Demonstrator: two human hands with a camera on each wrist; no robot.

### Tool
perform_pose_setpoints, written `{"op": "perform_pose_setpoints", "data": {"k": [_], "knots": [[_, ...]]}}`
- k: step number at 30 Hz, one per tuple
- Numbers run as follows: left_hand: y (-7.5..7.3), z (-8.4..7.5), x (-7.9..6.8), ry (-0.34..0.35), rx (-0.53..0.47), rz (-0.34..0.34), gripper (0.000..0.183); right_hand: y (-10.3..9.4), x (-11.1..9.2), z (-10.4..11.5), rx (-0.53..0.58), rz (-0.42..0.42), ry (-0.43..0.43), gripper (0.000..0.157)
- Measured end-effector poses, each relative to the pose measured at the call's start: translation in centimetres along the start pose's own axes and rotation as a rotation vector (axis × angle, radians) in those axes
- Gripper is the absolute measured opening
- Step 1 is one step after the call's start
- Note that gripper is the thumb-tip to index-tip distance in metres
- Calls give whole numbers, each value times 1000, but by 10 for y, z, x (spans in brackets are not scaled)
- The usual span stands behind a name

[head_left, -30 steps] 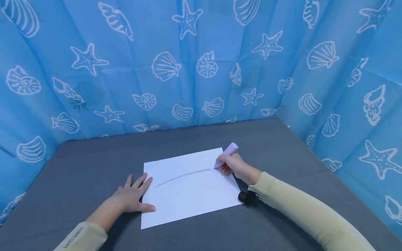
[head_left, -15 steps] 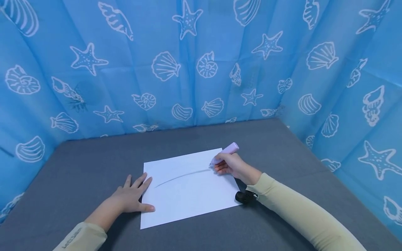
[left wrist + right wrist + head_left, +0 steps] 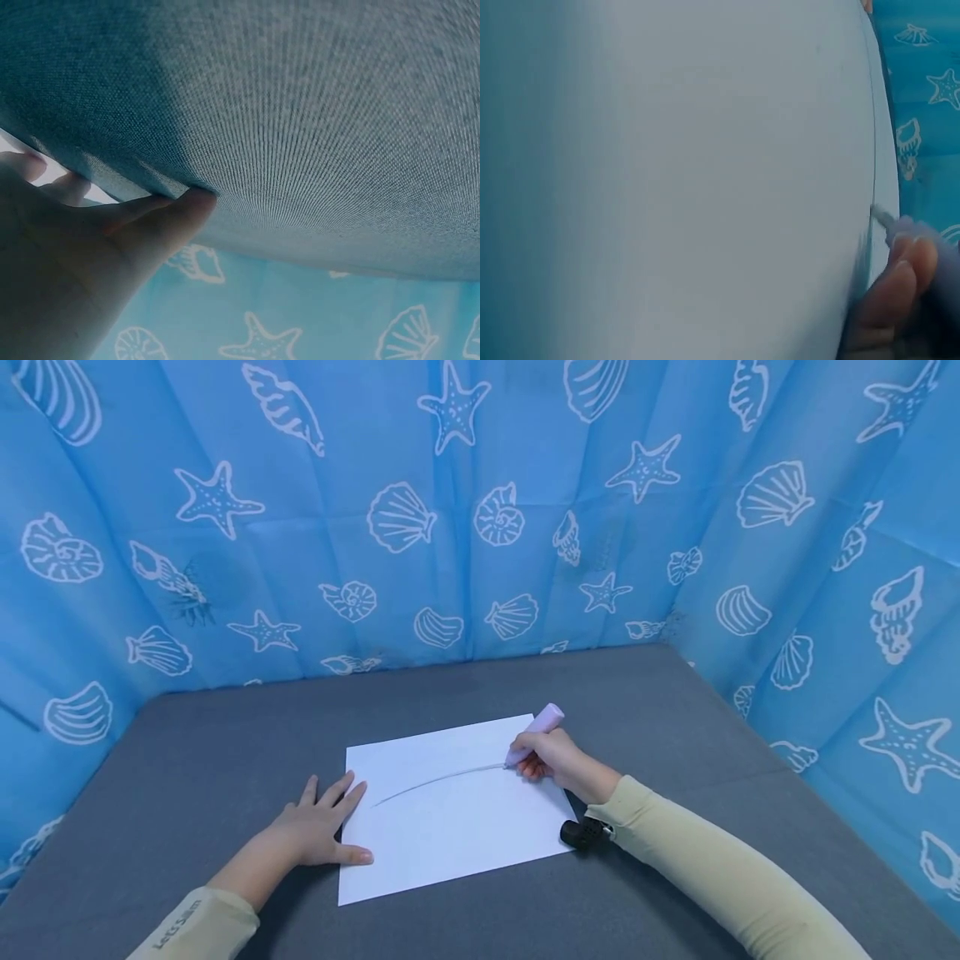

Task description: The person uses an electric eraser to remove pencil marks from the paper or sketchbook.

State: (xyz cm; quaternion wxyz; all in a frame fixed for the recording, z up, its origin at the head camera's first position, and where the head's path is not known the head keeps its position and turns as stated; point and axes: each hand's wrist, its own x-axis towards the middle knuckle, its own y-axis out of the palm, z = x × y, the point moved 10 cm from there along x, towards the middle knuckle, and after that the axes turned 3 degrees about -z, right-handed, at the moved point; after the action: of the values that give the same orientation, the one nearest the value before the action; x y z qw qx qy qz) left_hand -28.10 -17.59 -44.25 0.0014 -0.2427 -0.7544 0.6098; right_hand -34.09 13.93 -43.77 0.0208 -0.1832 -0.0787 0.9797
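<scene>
A white sheet of paper (image 3: pixel 457 839) lies slightly turned on the table, a thin curved grey line (image 3: pixel 435 780) drawn across its upper half. My left hand (image 3: pixel 311 837) rests with spread fingers over the sheet's left edge, thumb on the paper. At the upper right of the sheet, my right hand (image 3: pixel 553 755) grips a thick lilac marker (image 3: pixel 546 718) between thumb and fingers, its barrel leaning up to the right. The marker's greyish tip (image 3: pixel 883 216) meets the right end of the line in the right wrist view. The lower part of the barrel is hidden by the fingers.
Dark grey cloth (image 3: pixel 247 735) covers the table. Behind and to the right hangs a blue curtain (image 3: pixel 300 543) with white shells and starfish. A small black device (image 3: pixel 581 833) sits under the right wrist, over the paper's right edge.
The marker tip has shifted a little left from past the line's end, then come down onto that end, with the barrel tilting and righting again. The left hand stays in place.
</scene>
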Motion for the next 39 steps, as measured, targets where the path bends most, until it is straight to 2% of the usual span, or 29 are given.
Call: {"op": "perform_pose_setpoints", "data": {"k": [8,19,27,32,35,39], "knots": [[-3,-5,-4,-18,11,32,112,1,0,1,-15,-3,10,19],[-7,-7,-6,-3,7,15,110,2,0,2,-37,13,14,20],[-4,-7,-4,-13,9,35,112,0,0,2,55,62,3,24],[-4,-6,-2,-12,22,25,112,1,1,2,71,93,-9,24],[-2,-4,-1,-17,29,29,113,1,3,2,60,82,-11,24],[0,-2,1,-12,20,15,115,-2,4,1,26,24,0,24]]}}
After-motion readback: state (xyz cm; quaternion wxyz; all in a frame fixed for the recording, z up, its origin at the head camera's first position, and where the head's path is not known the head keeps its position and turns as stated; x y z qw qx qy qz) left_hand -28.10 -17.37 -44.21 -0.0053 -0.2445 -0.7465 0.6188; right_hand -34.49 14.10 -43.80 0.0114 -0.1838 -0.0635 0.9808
